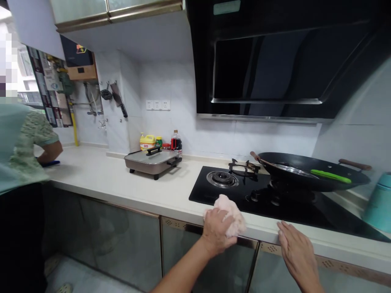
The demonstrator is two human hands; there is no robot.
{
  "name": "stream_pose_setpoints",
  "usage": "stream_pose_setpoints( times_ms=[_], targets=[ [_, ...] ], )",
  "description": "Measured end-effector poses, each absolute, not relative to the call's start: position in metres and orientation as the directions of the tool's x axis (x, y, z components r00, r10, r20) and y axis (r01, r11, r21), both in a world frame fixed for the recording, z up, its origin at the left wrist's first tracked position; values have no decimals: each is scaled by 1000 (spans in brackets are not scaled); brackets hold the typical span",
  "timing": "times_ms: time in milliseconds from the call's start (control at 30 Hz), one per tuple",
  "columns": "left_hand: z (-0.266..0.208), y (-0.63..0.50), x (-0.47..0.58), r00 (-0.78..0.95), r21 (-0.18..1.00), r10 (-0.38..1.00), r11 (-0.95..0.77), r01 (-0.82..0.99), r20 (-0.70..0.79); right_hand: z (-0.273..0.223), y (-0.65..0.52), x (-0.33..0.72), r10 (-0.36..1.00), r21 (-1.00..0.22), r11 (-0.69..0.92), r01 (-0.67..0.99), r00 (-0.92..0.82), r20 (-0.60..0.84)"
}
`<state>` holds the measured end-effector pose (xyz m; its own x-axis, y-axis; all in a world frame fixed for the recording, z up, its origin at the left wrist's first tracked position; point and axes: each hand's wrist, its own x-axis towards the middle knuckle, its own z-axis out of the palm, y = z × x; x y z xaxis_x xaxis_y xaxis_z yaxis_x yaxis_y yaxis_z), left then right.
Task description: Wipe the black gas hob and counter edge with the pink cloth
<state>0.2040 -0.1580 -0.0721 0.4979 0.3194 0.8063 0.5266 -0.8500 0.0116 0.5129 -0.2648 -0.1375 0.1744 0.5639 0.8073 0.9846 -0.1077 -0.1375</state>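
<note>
The left hand (215, 230) is curled firmly around a pale, bunched cloth (227, 205) at the counter's front edge, just before the stove. Fingers over the top and palm behind seem to press the wad together so it will not slip. The right hand (296, 248) lies with fingers stretched out and close together at the same edge; no held thing shows, and it probably steadies the body. Whether its fingertips bear weight I cannot tell.

Behind the cloth is the black stove (201, 191), its left burner (222, 179) bare. The pot rack (244, 169) stands behind that burner rather than over it, which leaves the glass there within reach. The 2 visible knobs (255, 196) stick up to the right of the cloth and would catch it.

On the right, the wide wok (324, 162) overhangs much of the stove and blocks the back; a green-handled tool (331, 176) lies in it. A teal container (380, 203) stands beside the stove.

To the left, an electric pan (152, 162) stands on its own feet, lid on, with bottles (176, 142) behind it against the wall. The hood (265, 69) hangs low above. Far left, another person's sleeve (39, 126) shows over the counter (91, 175).
</note>
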Motion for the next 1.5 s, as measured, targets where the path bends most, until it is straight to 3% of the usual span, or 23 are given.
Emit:
stream_pose_setpoints(
  times_ms=[67, 167, 267, 300, 400, 533, 700, 833, 900, 1000, 1067, 1167, 1333, 1500],
  targets=[
    [-69, -153, 184, 489, 15, 337, -834, 551, 804, -134, -264, 515, 560, -211, -84, 974, 221, 798],
    [-66, -153, 169, 477, 38, 379, -812, 582, 793, -113, -261, 504, 574, -423, -57, 904, 377, 727],
    [-67, -156, 173, 437, 83, 423, -787, 611, 793, -76, -253, 459, 591, -591, 118, 798, 422, 688],
    [-68, -157, 175, 426, 94, 431, -782, 616, 795, -63, -248, 437, 595, -583, 221, 782, 365, 716],
    [-76, -155, 179, 407, 115, 418, -799, 590, 812, -41, -228, 369, 624, -406, 447, 797, 47, 780],
    [-93, -143, 168, 350, 127, 338, -853, 506, 874, -51, -201, 321, 695, -232, 471, 851, -196, 692],
    [-101, -127, 136, 417, 170, 303, -930, 326, 857, -60, -199, 321, 816, -209, 339, 917, -176, 550],
    [-78, -123, 98, 574, 433, 471, -876, 214, 669, -37, -206, 307, 886, -162, 239, 957, -146, 440],
    [-62, -117, 80, 542, 564, 579, -796, 218, 608, -26, -205, 290, 916, -122, 162, 979, -103, 388],
    [-37, -99, 63, 331, 655, 728, -685, 319, 600, -20, -193, 256, 937, -43, 33, 999, -16, 350],
    [-24, -81, 60, 208, 653, 759, -641, 404, 617, -25, -181, 235, 933, -8, -2, 1000, 5, 360],
    [-10, -55, 65, 182, 568, 743, -624, 536, 644, -38, -166, 218, 901, -21, 18, 1000, -7, 434],
    [-8, -36, 75, 151, 405, 851, -386, 829, 503, -52, -166, 234, 859, -71, 133, 989, -79, 506],
    [-12, -38, 75, 137, 360, 884, -318, 877, 448, -57, -189, 284, 789, -89, 230, 969, -132, 600]
  ],
)
